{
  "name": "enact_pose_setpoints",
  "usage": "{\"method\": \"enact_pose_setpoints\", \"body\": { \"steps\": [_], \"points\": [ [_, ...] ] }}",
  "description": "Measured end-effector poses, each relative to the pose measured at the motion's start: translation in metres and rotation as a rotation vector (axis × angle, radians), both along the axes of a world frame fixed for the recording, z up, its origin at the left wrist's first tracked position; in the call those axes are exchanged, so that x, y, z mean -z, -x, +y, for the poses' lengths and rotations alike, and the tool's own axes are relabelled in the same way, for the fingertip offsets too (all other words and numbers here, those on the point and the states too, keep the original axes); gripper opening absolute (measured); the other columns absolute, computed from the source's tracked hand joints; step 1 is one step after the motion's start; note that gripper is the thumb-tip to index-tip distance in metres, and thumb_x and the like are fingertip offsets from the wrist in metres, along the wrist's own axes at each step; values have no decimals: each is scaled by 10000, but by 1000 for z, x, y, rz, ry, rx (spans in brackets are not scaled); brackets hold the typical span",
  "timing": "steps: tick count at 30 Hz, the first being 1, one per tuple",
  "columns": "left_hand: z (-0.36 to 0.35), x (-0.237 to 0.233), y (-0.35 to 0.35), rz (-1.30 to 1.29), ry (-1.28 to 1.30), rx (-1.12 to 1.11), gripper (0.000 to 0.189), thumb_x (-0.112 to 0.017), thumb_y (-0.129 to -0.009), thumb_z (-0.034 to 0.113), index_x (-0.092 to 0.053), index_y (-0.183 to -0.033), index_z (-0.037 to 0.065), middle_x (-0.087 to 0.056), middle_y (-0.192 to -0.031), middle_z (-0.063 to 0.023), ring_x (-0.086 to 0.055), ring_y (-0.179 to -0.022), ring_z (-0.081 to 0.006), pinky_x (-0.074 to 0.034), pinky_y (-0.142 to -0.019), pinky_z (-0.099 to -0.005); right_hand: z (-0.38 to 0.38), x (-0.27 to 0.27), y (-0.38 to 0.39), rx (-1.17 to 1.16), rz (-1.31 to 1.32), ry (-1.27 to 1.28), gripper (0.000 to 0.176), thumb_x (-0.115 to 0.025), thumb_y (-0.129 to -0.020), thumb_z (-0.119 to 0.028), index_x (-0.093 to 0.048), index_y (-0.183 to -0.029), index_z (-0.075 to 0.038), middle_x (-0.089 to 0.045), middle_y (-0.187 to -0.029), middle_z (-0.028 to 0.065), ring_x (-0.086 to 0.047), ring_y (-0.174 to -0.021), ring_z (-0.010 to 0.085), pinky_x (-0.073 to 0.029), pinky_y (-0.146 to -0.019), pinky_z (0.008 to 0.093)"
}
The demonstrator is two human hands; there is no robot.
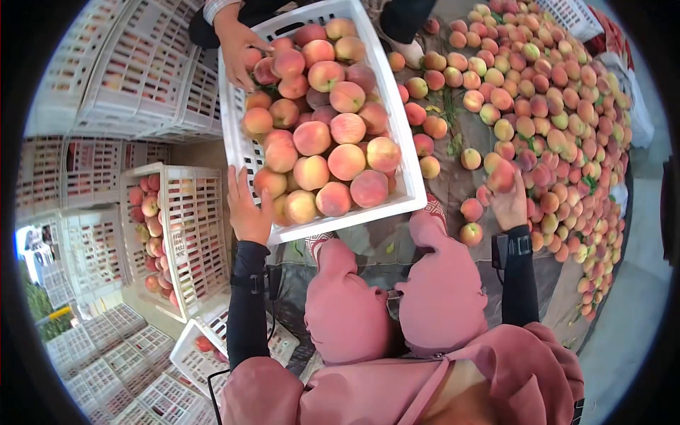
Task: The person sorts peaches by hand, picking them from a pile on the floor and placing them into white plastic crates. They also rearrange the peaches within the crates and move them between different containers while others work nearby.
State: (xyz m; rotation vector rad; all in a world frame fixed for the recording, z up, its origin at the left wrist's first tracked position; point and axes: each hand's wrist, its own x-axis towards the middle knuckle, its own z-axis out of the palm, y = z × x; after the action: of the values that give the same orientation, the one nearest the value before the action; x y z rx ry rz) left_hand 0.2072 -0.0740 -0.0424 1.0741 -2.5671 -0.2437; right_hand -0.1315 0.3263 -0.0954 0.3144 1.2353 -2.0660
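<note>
A white plastic crate (418, 185) full of peaches (347, 162) is tilted in front of my knees. Over its near left rim lies my left hand (249, 214), fingers stretched and thumb spread apart toward the fruit. To the right of the crate, my right hand (511, 207) is closed around a red and yellow peach (501, 177), raised above the ground. Just below that hand are a few loose peaches (471, 210). Another person's hand (239, 44) reaches into the far left corner of the crate, touching the peaches there.
A large pile of peaches (567, 134) covers the ground sheet on the right. Stacked white crates (149, 64) stand at the left, with a peach-filled crate (195, 234) below them. More crates (120, 361) lie at the lower left. The other person's shoe (407, 51) is beyond the crate.
</note>
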Motion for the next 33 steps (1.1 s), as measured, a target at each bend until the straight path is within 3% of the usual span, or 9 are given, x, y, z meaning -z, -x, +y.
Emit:
{"method": "enact_pose_setpoints", "body": {
  "steps": [4, 9, 11, 12, 13, 16, 24, 30, 33],
  "points": [
    [1, -3, -1, 49, -55, -21, 582, -592, -824, 216, -397, -1342, 36, -312, -1462, -162, -454, -1171, -392, -417, -940, -453, -125, -75, -5, -480, 188, 256, 483, -463, -965, -400, -448, -1309, -61, -563, -1234, 94, -566, -1091, 248, -475, -810, 372],
    [0, -6, -4, 47, -80, -20, 620, -621, -794, 194, -390, -1344, 27, -298, -1466, -162, -482, -1093, -386, -439, -904, -447, -294, -117, -48, -789, 625, 47, 521, -601, -892, -384, -463, -1271, -55, -512, -1223, 51, -523, -1087, 146, -483, -846, 315],
    [0, -7, -4, 57, -94, -18, 626, -625, -788, 190, -389, -1344, 26, -298, -1465, -165, -480, -1099, -386, -437, -908, -448, -349, -100, -58, -845, 1074, -70, 486, -643, -864, -372, -519, -1196, -39, -553, -1143, 78, -552, -1032, 151, -472, -839, 264],
    [0, -7, -4, 61, -100, -12, 632, -629, -782, 187, -389, -1345, 26, -298, -1464, -168, -478, -1105, -386, -435, -911, -449, -370, -90, -64, -871, 1263, -221, 551, -635, -847, -439, -520, -1183, -17, -594, -1044, 103, -585, -976, 173, -458, -871, 266],
    [-1, -7, -5, 68, -105, -15, 632, -629, -782, 187, -389, -1345, 26, -298, -1464, -168, -478, -1105, -386, -435, -911, -449, -380, -102, -77, -1018, 1125, -264, 666, -605, -833, -514, -496, -1242, 0, -625, -1069, 148, -607, -1001, 228, -438, -919, 289],
    [-1, -4, -7, 78, -75, 10, 642, -636, -773, 179, -390, -1346, 29, -297, -1464, -173, -474, -1112, -390, -439, -907, -450, -417, -45, -75, -1362, 1388, -570, 706, -433, -888, -495, -349, -1394, -9, -557, -1227, 253, -564, -1113, 364, -425, -957, 385],
    [-25, -20, 3, 1, 139, 115, 539, -613, -829, 213, -447, -1314, 46, -365, -1421, -177, -365, -1269, -393, -287, -1032, -481, -398, -41, -96, -1261, 1317, -736, 590, -340, -940, -436, -367, -1307, 25, -590, -1105, 298, -583, -989, 451, -425, -909, 497],
    [-64, -19, 82, 2, 98, 488, 580, -628, -826, 241, -428, -1348, 87, -417, -1380, -159, -381, -1277, -337, -252, -1059, -491, -393, -54, -99, -1263, 1276, -888, 509, -354, -912, -391, -485, -1216, -5, -586, -1178, 249, -573, -1101, 369, -412, -956, 449],
    [-70, 10, 90, -68, 120, 439, 659, -665, -779, 305, -419, -1371, 154, -442, -1368, -103, -427, -1251, -259, -228, -1071, -481, -356, -60, -69, -1107, 1448, -350, 416, -458, -953, -304, -527, -1246, -17, -609, -1154, 204, -584, -1072, 330, -444, -937, 397]
  ]
}}
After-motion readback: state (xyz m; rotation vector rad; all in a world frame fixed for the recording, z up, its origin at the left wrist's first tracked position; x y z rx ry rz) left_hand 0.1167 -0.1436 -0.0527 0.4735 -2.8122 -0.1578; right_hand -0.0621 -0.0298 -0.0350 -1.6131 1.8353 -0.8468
